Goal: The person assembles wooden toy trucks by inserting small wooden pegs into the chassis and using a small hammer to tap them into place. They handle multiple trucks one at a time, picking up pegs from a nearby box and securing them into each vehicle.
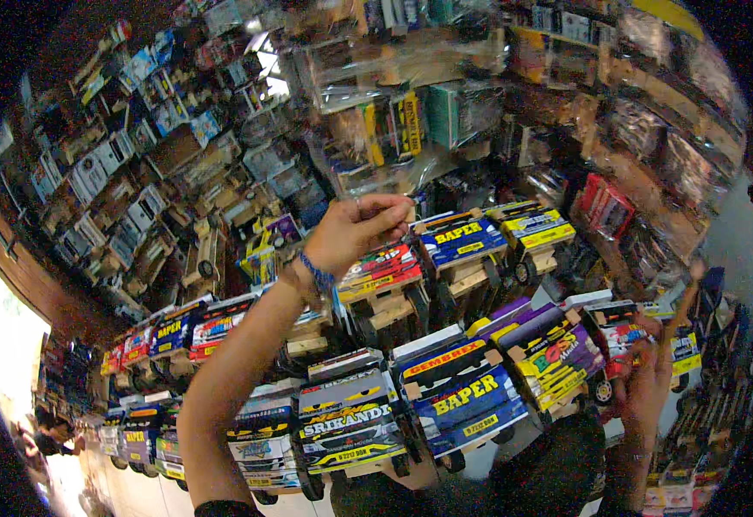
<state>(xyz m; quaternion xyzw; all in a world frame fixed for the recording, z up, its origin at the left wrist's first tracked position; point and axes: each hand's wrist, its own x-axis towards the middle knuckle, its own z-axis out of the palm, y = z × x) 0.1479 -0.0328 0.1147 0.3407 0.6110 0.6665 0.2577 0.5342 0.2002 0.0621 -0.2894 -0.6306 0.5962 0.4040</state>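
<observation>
My left hand [363,226] reaches over the back row of toy trucks, with a blue band at its wrist. Thumb and fingertips are pinched together; whatever lies between them is too small to make out. Just below it sits a red toy truck [382,274], beside a blue toy truck [458,241] and a yellow-and-white one [531,227]. My right hand [645,379] is at the right end of the front row, partly over a red-and-white toy truck [624,338]. Blur hides whether its fingers grip that truck.
Along the front row stand a large blue truck [464,398], a grey truck [352,429] and a purple-and-yellow truck [556,358]. Plastic-wrapped stock [402,129] fills racks behind. More toy trucks hang or stack at left [148,164]. Another person [56,433] is at far left.
</observation>
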